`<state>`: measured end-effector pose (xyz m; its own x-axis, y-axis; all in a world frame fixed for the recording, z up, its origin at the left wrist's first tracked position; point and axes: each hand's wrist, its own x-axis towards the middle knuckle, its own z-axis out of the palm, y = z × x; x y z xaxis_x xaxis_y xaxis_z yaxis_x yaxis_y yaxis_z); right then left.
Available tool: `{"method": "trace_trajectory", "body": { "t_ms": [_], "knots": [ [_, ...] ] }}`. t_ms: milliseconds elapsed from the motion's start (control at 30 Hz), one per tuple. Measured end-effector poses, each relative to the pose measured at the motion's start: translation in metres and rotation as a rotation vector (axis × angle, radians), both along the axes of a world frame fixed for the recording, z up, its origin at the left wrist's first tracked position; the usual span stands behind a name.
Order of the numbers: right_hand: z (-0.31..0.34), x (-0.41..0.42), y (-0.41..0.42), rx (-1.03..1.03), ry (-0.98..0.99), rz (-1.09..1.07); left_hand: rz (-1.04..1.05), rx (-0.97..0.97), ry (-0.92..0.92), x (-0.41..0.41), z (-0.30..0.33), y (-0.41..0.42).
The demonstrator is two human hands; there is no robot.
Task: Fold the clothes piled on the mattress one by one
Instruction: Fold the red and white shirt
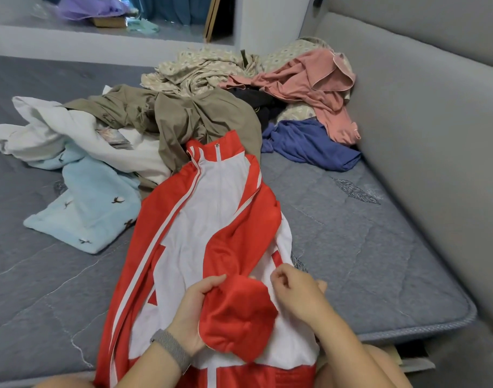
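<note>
Both hands grip the red and white jacket (211,233), which lies zipped and face up along the mattress (365,261), collar away from the person and hem at the near edge. Left of the jacket's midline, the left hand (194,312) curls its fingers round the bunched red sleeve (236,312) folded across the front. Just right of that, the right hand (295,292) pinches the jacket's right edge between thumb and fingertips.

Beyond the collar sits the pile (200,107): white and pale blue pieces to the jacket's left, olive behind it, patterned, pink and blue ones to its right.

I judge the jacket light, limp and a bit slick, a mesh-like sports knit that slides and springs back rather than holding a crease. It is best taken at seams, the cuff, the shoulder line or the hem corners, smoothing each fold flat.
</note>
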<state>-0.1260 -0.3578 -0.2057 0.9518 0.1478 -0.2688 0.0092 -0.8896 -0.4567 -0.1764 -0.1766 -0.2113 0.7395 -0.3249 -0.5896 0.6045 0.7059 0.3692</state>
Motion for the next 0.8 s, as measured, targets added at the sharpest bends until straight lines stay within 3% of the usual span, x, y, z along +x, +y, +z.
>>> {"method": "trace_trajectory", "body": {
  "t_ms": [100, 200, 267, 333, 433, 500, 667, 733, 800],
  "knots": [
    [-0.005, 0.006, 0.014, 0.422, 0.23, -0.205, -0.039, 0.085, -0.016, -0.001, -0.001, -0.004],
    [-0.013, 0.004, 0.023, 0.656, 0.368, -0.207, -0.171, 0.565, -0.04, -0.003, -0.019, -0.009],
    [-0.02, 0.0, 0.021, 0.624, 0.4, -0.131, -0.201, 0.702, -0.072, -0.004, -0.028, -0.007],
    [-0.022, 0.001, 0.016, 0.577, 0.393, -0.129, -0.144, 0.692, -0.09, -0.004, -0.028, -0.005],
    [-0.022, 0.008, 0.011, 0.654, 0.245, -0.325, 0.04, 0.625, -0.082, -0.005, -0.028, 0.002],
    [-0.026, 0.011, 0.005, 0.608, 0.147, -0.366, 0.057, 0.687, -0.122, -0.006, -0.027, 0.006],
    [-0.024, -0.007, -0.002, 0.198, 0.432, -0.084, -0.248, 0.92, -0.222, -0.017, -0.027, 0.002],
    [-0.024, -0.012, -0.003, 0.157, 0.371, -0.052, -0.338, 0.973, -0.289, -0.021, -0.027, 0.002],
    [-0.03, -0.008, -0.002, 0.278, 0.317, -0.147, -0.339, 0.998, -0.307, -0.023, -0.031, 0.003]
  ]
}}
